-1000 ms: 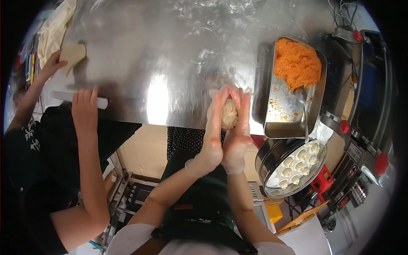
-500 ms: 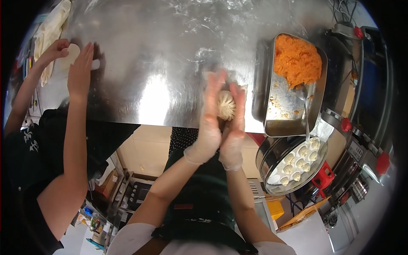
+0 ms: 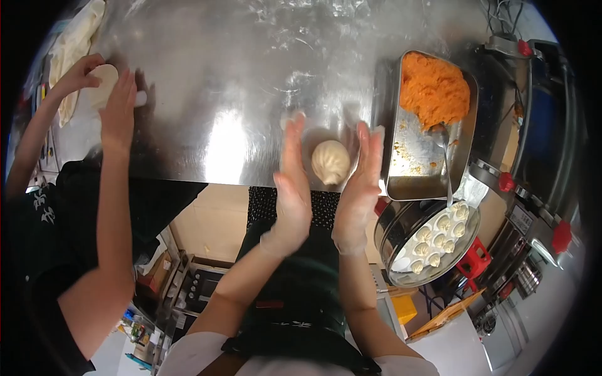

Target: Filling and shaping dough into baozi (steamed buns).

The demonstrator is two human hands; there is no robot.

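Note:
A pleated white dough bun (image 3: pixel 330 161) rests on the steel table (image 3: pixel 251 75) close to its front edge. My left hand (image 3: pixel 293 185), in a thin clear glove, is upright on the bun's left side with its fingers stretched out. On the other side my right hand (image 3: pixel 362 182), gloved the same way, also has straight fingers. Both palms face the bun, and a gap shows between it and each hand.
Right of my hands stands a metal tray (image 3: pixel 394 160) with orange filling (image 3: pixel 434 88) and a spoon (image 3: pixel 447 166). Below it, a round steamer (image 3: pixel 392 266) holds several small buns. At far left a co-worker's hands (image 3: pixel 103 91) work a dough round beside a rolling pin (image 3: pixel 140 98).
My hands have moved apart from the bun, left and right. The bun, between my palms before, now sits by itself on the table and looks turned.

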